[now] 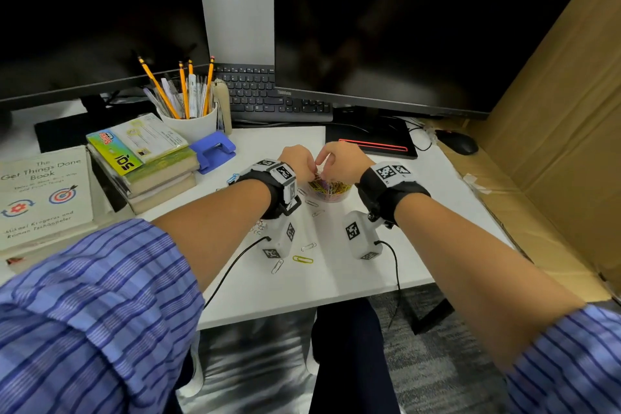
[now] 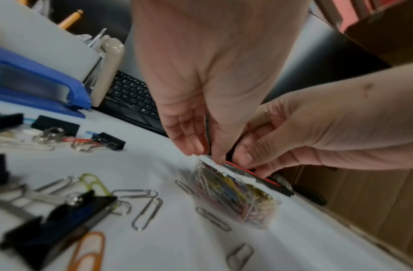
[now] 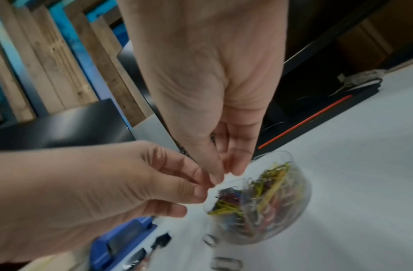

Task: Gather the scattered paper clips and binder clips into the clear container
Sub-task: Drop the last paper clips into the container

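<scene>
The clear round container (image 1: 331,191) (image 2: 237,196) (image 3: 270,199), holding many coloured paper clips, stands on the white desk (image 1: 363,276). Both hands hover right over its rim. My left hand (image 1: 299,161) (image 2: 196,146) and right hand (image 1: 339,161) (image 3: 223,168) bring their fingertips together, pinching a few paper clips (image 1: 317,174); the clips are hidden in both wrist views. Loose paper clips (image 1: 302,259) (image 2: 146,210) lie in front of the container. Black binder clips (image 2: 108,141) (image 3: 162,240) lie to its left.
A blue hole punch (image 1: 215,149) (image 3: 122,243), stacked books (image 1: 148,161) and a white pencil cup (image 1: 191,124) stand at the left. Keyboard (image 1: 268,97) and two monitors are behind. A mouse (image 1: 458,142) and cardboard wall (image 1: 554,144) are at the right.
</scene>
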